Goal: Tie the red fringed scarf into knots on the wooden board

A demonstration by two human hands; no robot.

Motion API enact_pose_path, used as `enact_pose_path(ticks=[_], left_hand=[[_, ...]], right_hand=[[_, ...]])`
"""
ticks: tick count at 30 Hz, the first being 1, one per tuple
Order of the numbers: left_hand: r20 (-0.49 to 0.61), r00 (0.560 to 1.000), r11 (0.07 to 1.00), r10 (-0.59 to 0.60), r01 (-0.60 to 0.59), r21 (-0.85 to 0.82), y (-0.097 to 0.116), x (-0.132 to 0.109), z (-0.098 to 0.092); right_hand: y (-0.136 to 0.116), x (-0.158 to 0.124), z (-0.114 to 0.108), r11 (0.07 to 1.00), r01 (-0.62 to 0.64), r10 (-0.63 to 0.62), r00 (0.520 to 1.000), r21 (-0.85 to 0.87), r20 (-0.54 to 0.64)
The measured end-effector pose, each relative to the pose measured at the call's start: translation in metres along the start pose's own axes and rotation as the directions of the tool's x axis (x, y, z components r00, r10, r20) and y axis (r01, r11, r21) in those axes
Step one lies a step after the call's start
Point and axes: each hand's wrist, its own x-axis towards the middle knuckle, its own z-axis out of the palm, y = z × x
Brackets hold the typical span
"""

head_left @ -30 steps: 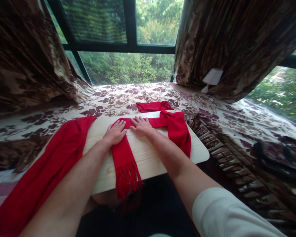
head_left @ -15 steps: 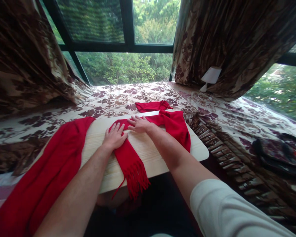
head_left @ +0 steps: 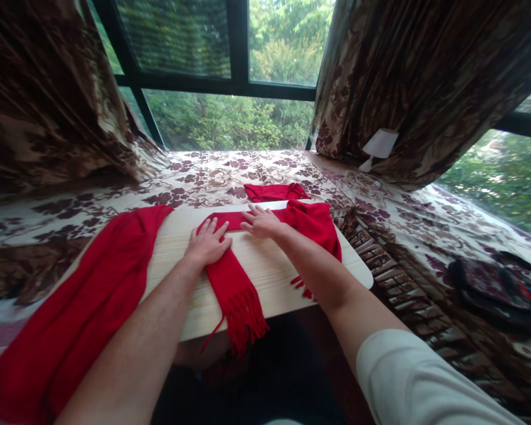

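Observation:
A red fringed scarf [head_left: 230,282] lies bent across a pale wooden table [head_left: 265,273], one end hanging over the near edge. My left hand [head_left: 207,243] rests flat on the scarf at its bend, fingers spread. To the right of it my right hand [head_left: 262,221] lies flat on the scarf's far strip, fingers stretched out. The scarf's other end [head_left: 316,224] is bunched at the table's right side, with a bit of fringe showing by my right forearm. A second red scarf [head_left: 84,301] drapes off the table's left side.
A folded red cloth [head_left: 272,191] lies on the flowered bedspread [head_left: 212,177] beyond the table. Brown flowered curtains [head_left: 39,100] hang left and right of a dark-framed window. A small white lamp [head_left: 378,145] stands at the back right. Dark bags [head_left: 495,283] lie at the right.
My right hand has slid a little to the right along the scarf's far strip. The bunched right end has shifted and its fringe now shows by my forearm. My left hand stays put.

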Motion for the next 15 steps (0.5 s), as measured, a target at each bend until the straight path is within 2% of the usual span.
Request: enact_pose_path(ticks=[2,4,5,8,12,15], left_hand=[[-0.006,1.000,1.000,0.001,-0.001,-0.010,0.000,0.000,0.001],[-0.013,1.000,1.000,0.009,-0.009,-0.018,0.000,0.000,0.001],[-0.016,1.000,1.000,0.012,-0.012,-0.020,0.000,0.000,0.001],[-0.014,1.000,1.000,0.010,-0.011,-0.018,0.001,-0.001,0.000],[0.003,1.000,1.000,0.006,-0.006,0.003,0.003,-0.003,-0.003],[0.018,1.000,1.000,-0.003,0.002,0.022,0.004,-0.003,-0.005]], right_hand=[[0.016,-0.013,-0.017,0.996,-0.076,0.071,0.989,-0.039,-0.129],[0.035,-0.030,-0.035,0.970,-0.237,0.216,0.941,-0.053,-0.262],[0.046,-0.039,-0.044,0.946,-0.318,0.292,0.915,-0.055,-0.279],[0.076,-0.066,-0.064,0.867,-0.491,0.457,0.852,-0.087,-0.255],[0.099,-0.093,-0.072,0.858,-0.511,0.508,0.859,-0.046,-0.061],[0.102,-0.100,-0.067,0.842,-0.538,0.538,0.843,-0.046,-0.018]])
